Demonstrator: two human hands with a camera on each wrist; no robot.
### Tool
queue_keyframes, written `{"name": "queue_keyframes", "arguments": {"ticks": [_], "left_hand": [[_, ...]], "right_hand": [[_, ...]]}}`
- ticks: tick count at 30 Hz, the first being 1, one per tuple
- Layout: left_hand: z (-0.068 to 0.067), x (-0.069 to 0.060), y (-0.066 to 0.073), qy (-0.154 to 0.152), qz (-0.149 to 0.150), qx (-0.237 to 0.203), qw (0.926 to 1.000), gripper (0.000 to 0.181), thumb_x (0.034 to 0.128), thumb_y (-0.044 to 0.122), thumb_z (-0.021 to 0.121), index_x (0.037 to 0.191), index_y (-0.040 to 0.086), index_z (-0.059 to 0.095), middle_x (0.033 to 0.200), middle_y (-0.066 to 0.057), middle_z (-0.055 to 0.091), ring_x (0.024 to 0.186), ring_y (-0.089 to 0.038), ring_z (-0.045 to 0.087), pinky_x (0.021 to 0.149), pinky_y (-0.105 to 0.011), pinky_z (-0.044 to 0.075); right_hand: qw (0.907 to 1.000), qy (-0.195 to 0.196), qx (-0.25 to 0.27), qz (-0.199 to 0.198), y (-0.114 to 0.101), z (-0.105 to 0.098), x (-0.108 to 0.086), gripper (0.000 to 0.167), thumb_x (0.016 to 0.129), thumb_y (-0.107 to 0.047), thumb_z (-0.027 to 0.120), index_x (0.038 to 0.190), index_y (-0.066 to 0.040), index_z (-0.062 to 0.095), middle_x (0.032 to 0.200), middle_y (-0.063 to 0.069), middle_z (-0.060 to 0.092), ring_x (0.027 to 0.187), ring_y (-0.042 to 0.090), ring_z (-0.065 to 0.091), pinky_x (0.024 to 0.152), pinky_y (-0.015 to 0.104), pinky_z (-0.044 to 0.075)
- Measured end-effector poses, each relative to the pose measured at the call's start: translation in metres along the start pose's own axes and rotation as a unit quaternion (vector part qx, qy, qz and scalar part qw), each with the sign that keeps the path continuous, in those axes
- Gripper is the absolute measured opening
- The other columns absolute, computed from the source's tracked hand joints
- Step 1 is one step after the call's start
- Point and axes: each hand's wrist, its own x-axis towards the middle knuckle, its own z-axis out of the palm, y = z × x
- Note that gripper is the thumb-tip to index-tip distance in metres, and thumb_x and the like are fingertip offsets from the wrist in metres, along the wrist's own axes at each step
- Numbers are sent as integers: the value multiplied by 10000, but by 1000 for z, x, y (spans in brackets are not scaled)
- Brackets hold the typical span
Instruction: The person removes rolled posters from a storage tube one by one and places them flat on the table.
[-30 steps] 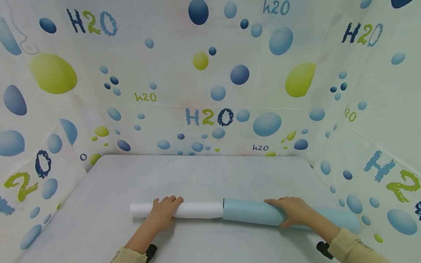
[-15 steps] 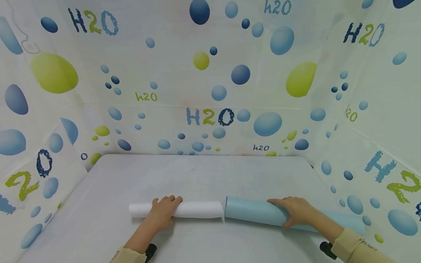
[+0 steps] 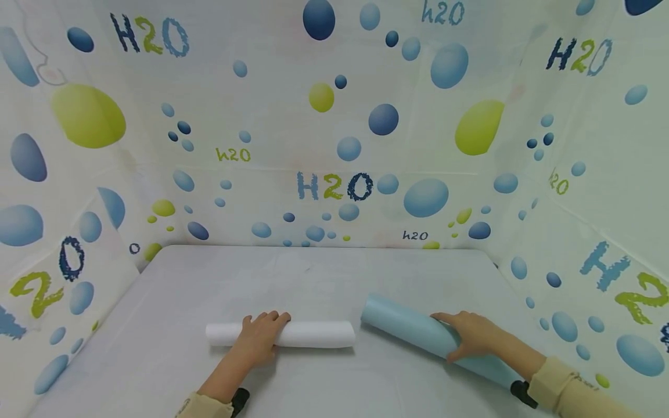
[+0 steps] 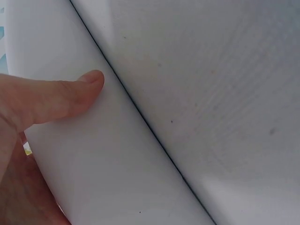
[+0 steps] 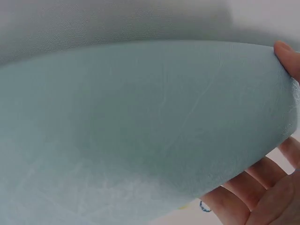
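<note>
A smooth white roll (image 3: 320, 335) lies crosswise on the white-covered table, left of centre. My left hand (image 3: 258, 338) grips it near its middle; in the left wrist view the thumb (image 4: 91, 82) lies along its near side and the fingers go behind it. To the right, a thicker light blue roll (image 3: 405, 324) lies slanted, its left end pointing away from me. My right hand (image 3: 473, 335) holds it from above. In the right wrist view, thumb and fingers stand on opposite sides of the blue roll (image 5: 140, 108). A narrow gap parts the two rolls.
The table (image 3: 303, 278) has a pale cover. Behind and beside it hang white sheets (image 3: 277, 116) printed with blue and green drops and H2O lettering. Black straps with small devices show at both cuffs, the right one (image 3: 522, 395) beside the blue roll's near end.
The blue roll was end to end against the white one; its left end has come away and swung back, so it now lies slanted. The white roll and left hand have stayed put.
</note>
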Motion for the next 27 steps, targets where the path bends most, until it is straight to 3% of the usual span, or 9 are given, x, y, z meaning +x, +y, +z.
{"name": "queue_keyframes", "arguments": {"ticks": [27], "left_hand": [[-3, -3, 3, 29, -13, -102, 9999, 521, 654, 13, 784, 1111, 104, 550, 977, -71, 584, 919, -296, 554, 762, -615, 367]], "right_hand": [[9923, -353, 683, 966, -2, 4, -6, 829, 690, -390, 770, 1292, 52, 410, 1069, 233, 561, 953, 389, 556, 773, 575, 442]]}}
